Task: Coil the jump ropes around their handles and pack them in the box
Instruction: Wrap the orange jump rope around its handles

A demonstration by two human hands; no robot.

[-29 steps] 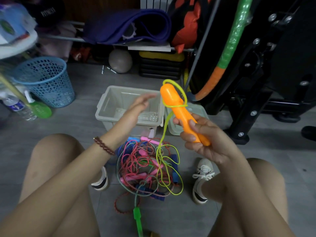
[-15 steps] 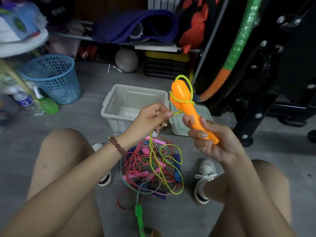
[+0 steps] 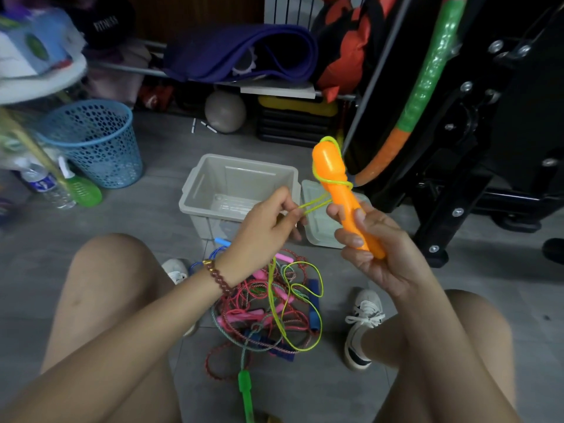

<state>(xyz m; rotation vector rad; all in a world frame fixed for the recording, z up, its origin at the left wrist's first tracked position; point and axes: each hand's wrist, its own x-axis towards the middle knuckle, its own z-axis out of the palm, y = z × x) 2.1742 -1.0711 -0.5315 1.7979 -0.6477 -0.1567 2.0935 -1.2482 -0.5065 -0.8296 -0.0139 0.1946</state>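
evidently the right hand [image 3: 370, 239] grips the orange handle [image 3: 341, 193] upright so turns can stack. the left hand [image 3: 262, 230] pinches the yellow-green rope [image 3: 314, 204] taut beside it, over the open box [image 3: 213, 206].

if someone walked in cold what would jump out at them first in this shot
The bright orange handle, held up at centre right by the right hand, with the yellow-green rope looped around its top and pinched taut by the left hand. Below, between the person's shoes, lies a colourful tangle of ropes on the floor. Behind the hands sits the open grey box, and a blue mesh basket stands at left.
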